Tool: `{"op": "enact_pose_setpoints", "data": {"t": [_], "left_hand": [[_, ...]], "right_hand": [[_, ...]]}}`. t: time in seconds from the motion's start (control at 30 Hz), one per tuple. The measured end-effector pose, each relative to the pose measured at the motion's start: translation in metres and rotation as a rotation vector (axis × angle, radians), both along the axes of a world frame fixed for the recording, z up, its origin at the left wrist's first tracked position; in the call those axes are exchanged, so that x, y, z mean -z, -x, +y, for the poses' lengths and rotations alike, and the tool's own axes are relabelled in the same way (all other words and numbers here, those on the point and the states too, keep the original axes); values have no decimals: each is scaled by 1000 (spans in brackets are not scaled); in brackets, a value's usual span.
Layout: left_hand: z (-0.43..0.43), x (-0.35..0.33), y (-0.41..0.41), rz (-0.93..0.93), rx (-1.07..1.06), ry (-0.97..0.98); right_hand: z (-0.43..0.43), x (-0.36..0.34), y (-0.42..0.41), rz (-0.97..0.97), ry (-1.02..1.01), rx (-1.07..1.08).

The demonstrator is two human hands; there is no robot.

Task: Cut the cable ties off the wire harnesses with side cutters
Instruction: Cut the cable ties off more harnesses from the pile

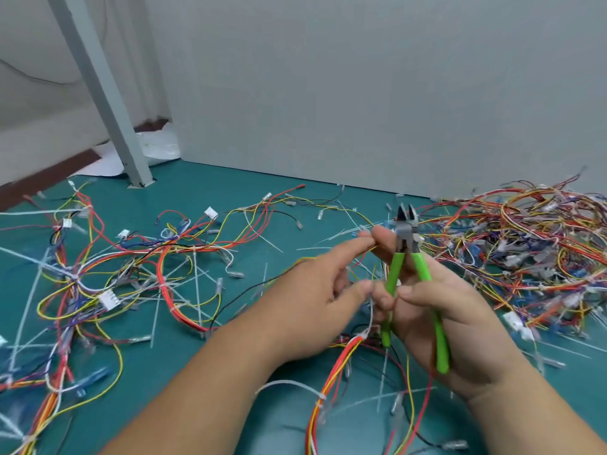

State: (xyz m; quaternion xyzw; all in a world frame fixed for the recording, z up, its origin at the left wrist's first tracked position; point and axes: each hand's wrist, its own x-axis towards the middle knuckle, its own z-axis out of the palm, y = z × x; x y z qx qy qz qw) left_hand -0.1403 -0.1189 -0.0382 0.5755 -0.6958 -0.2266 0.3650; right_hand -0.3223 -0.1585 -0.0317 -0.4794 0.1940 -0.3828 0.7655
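My right hand [460, 326] grips the green-handled side cutters [407, 257], which point upward with their jaws parted above the mat. My left hand [312, 300] reaches toward them with its fingers extended, and its fingertips meet my right hand's fingertips on a thin yellow wire beside the cutter head. A wire harness [348, 353] of red, orange and yellow wires runs from under my hands toward me, bound by a white cable tie [320, 397].
The green mat [210, 366] carries loose harnesses [108, 290] with white connectors on the left. A dense pile of harnesses [525, 251] lies on the right. Cut white tie pieces lie scattered about. A grey wall stands behind, and a metal post [108, 103] rises at back left.
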Motion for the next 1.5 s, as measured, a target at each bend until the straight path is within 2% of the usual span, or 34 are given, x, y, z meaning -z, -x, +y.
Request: {"op": "enact_pose_setpoints", "data": {"t": [0.1, 0.2, 0.3, 0.4, 0.47, 0.5, 0.57, 0.63, 0.73, 0.8, 0.9, 0.97, 1.13, 1.3, 1.43, 1.5], "left_hand": [[7, -4, -2, 32, 163, -166], [8, -14, -14, 194, 171, -130], [6, -26, -36, 505, 248, -155], [12, -35, -61, 990, 300, -152], [11, -39, -71, 1210, 146, -34], [7, -38, -73, 1246, 15, 25], [-5, -31, -68, 1159, -264, 90], [-14, -21, -53, 963, -428, 60], [-16, -11, -31, 697, -395, -31], [-19, -6, -23, 618, -307, -124], [-21, -1, -14, 662, -186, -346], [-22, 0, -10, 674, -166, -405], [-21, -2, -14, 842, -173, -446], [-21, -2, -10, 794, -114, -465], [-21, -1, -13, 939, -89, -444], [-21, -2, -15, 955, -96, -436]], "right_hand": [[-3, 1, 1, -5, 20, 18], [-8, 1, 3, -38, 2, 94], [-15, 0, 8, -120, -6, 179], [-19, 1, 14, -162, -19, 197], [-19, 3, 15, -142, -7, 172], [-18, 4, 15, -122, 13, 154], [-16, 5, 15, -71, 77, 109], [-12, 4, 14, -30, 147, 42], [-7, 3, 12, 5, 199, -76], [-4, 2, 11, 39, 211, -138], [-1, 3, 12, 133, 238, -174], [0, 3, 12, 191, 269, -195], [2, -1, 9, 184, 260, -213], [2, -1, 6, 189, 250, -229], [0, 2, 5, 126, 211, -216], [-1, 4, 5, 82, 183, -194]]}}
